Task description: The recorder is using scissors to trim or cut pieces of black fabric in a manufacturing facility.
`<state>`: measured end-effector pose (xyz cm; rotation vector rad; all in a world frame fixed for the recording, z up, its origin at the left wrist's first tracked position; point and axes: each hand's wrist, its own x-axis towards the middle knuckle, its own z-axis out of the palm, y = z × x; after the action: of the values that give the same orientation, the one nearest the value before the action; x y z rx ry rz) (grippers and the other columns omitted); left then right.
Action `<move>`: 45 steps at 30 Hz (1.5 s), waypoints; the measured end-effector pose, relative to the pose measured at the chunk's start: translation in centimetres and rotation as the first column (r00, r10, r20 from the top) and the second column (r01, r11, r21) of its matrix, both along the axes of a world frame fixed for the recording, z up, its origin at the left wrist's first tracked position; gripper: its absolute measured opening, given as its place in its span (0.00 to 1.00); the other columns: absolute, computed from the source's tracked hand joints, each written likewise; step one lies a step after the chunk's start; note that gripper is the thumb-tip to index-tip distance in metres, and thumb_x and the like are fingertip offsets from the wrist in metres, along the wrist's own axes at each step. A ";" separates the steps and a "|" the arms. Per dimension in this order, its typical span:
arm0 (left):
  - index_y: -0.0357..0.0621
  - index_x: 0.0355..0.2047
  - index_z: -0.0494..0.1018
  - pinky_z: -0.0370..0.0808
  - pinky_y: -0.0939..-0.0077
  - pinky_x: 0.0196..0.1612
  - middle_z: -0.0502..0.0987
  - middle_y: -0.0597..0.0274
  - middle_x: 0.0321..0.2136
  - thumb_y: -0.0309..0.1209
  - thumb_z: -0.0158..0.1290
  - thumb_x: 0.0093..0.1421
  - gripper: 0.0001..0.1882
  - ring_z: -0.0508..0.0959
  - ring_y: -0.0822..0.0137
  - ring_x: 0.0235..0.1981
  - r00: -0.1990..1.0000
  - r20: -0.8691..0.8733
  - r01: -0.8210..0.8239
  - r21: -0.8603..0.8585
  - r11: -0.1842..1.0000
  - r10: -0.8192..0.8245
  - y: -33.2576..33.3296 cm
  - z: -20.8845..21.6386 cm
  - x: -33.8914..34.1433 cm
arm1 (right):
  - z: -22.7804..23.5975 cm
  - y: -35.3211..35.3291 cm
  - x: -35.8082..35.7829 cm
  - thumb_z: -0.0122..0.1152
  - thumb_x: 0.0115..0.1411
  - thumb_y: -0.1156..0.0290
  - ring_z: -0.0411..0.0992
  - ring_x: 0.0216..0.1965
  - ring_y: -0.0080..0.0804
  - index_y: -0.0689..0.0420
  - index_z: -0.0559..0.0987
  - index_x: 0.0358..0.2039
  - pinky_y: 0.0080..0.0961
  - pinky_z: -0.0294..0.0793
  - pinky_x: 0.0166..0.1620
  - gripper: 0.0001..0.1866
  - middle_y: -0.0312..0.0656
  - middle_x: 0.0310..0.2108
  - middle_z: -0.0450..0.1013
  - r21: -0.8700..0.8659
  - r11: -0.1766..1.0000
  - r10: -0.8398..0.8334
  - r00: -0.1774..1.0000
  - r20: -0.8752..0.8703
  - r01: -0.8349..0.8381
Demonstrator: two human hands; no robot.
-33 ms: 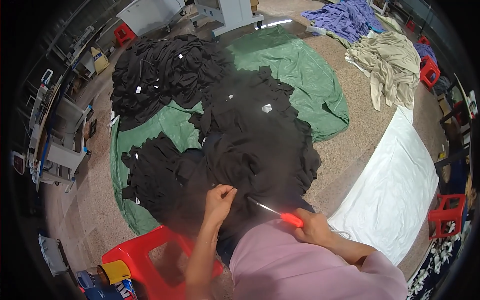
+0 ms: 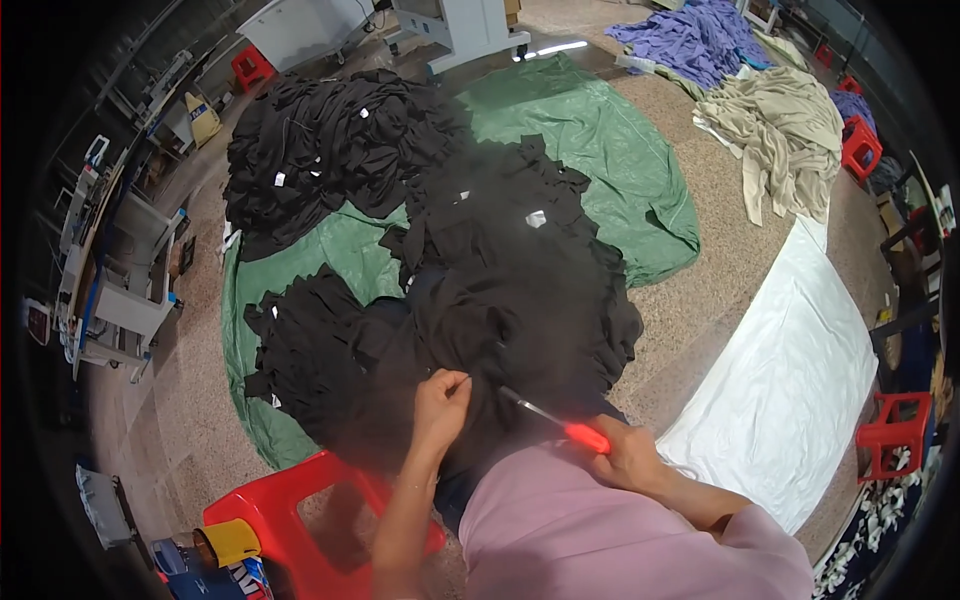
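Black garment cloth (image 2: pixel 470 310) lies spread over my lap. My left hand (image 2: pixel 440 408) is closed in a pinch at the near part of this cloth; the bit between thumb and finger is dark and hard to make out. In my right hand (image 2: pixel 630 455) is a red-handled tool (image 2: pixel 585 436) with a slim metal shaft. Its shaft points up and left over the black cloth, a little to the right of my left fingertips. The tip is blurred against the dark fabric, so I cannot tell whether it touches.
Black garment piles (image 2: pixel 340 150) lie on a green sheet (image 2: pixel 600 160) ahead. A red stool (image 2: pixel 270 500) stands at near left, another red stool (image 2: pixel 893 435) at right. A white sack (image 2: pixel 775 390) lies to the right, beige cloth (image 2: pixel 780 130) and purple cloth (image 2: pixel 690 40) beyond.
The red-handled tool has shifted very slightly. My left hand keeps its pinch at nearly the same spot on the cloth.
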<state>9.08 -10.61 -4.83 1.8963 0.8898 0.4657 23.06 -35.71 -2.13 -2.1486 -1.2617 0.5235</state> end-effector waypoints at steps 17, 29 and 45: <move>0.38 0.35 0.77 0.73 0.66 0.38 0.76 0.54 0.35 0.21 0.60 0.51 0.10 0.76 0.55 0.36 0.947 0.197 -0.318 0.504 0.803 0.252 -1.2 3.1 -0.4 | 1.4 3.8 1.0 0.64 0.56 0.60 0.75 0.29 0.51 0.53 0.76 0.38 0.41 0.73 0.30 0.13 0.45 0.29 0.76 0.133 0.989 -0.051 0.988 -0.146 0.071; 0.42 0.33 0.76 0.74 0.63 0.37 0.72 0.61 0.35 0.29 0.62 0.44 0.14 0.75 0.57 0.38 0.965 -0.213 0.012 0.611 0.792 0.149 0.2 0.1 0.3 | 1.4 4.5 0.8 0.64 0.56 0.59 0.75 0.27 0.50 0.54 0.74 0.36 0.42 0.73 0.29 0.14 0.45 0.29 0.75 0.068 0.994 0.086 0.996 -0.019 -0.085; 0.37 0.35 0.74 0.74 0.83 0.27 0.78 0.63 0.28 0.17 0.53 0.61 0.04 0.80 0.74 0.26 0.932 0.313 -0.117 -0.218 0.969 0.184 1.0 1.5 -3.2 | 4.6 4.2 1.4 0.56 0.49 0.72 0.74 0.31 0.55 0.55 0.75 0.41 0.44 0.74 0.35 0.16 0.51 0.30 0.74 0.035 0.987 0.161 0.976 -0.149 -0.158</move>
<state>5.92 -9.56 -3.38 1.5182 0.8254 0.7395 24.46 -31.49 2.42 -1.9583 -1.3540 0.7218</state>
